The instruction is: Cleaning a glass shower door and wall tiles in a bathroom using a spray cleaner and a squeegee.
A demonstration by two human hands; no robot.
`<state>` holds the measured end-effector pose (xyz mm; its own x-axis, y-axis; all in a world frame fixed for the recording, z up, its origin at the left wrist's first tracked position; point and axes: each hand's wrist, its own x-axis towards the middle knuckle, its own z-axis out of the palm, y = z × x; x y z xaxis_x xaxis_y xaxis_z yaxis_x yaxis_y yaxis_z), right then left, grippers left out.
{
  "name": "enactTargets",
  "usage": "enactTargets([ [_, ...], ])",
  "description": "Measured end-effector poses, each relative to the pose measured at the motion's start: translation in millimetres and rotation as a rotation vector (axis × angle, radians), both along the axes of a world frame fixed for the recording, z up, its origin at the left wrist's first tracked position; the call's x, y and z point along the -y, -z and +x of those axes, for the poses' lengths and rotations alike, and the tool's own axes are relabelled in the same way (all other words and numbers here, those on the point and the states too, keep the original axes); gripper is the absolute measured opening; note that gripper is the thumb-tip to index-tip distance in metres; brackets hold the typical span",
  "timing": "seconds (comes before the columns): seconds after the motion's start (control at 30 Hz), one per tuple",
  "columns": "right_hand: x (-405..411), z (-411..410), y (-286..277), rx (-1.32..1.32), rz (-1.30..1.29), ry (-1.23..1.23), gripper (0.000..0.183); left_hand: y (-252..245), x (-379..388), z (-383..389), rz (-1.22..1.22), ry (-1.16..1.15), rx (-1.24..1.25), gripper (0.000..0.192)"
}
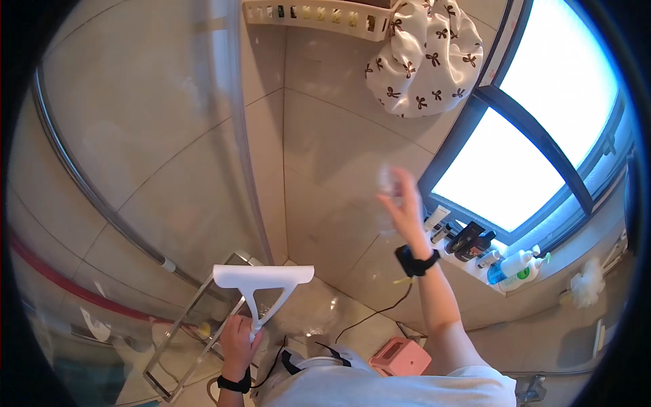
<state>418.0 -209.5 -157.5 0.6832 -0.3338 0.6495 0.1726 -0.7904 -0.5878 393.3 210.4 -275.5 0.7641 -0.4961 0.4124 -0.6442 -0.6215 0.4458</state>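
A white squeegee (264, 277) is upright in my left hand (238, 340), which is closed around its handle at the lower left, in front of a metal frame. My right hand (404, 203) is raised before the tiled wall, left of the window ledge. Between its thumb and fingers is a small, clear or whitish object (389, 182), too blurred to identify. Each wrist wears a black band. Beside the right hand, a white tube (436, 217) stands on the ledge.
A glass panel (168, 127) with a metal rail is on the left. Several bottles (513, 267) line the ledge under a bright window (501, 168). Above hang a basket (315, 18) and bow-patterned satin fabric (427, 61). A pink plastic stool (401, 357) sits below, near a dark cable (374, 313).
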Motion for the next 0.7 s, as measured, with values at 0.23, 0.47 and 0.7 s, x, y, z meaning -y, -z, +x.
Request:
enactTargets([
  [0.23,-53.0,114.7,39.5,-0.087,0.395,-0.288,0.05,3.4,2.6,3.8,-0.007,0.051,-0.034,0.027],
  [0.47,-86.0,143.4,41.9,0.085,0.354,-0.191,0.042,4.5,-3.0,6.0,-0.051,0.038,-0.029,0.027],
  [0.7,-77.8,132.9,47.6,-0.052,0.324,-0.268,0.044,5.3,-1.9,10.7,-0.053,0.098,-0.009,0.027],
])
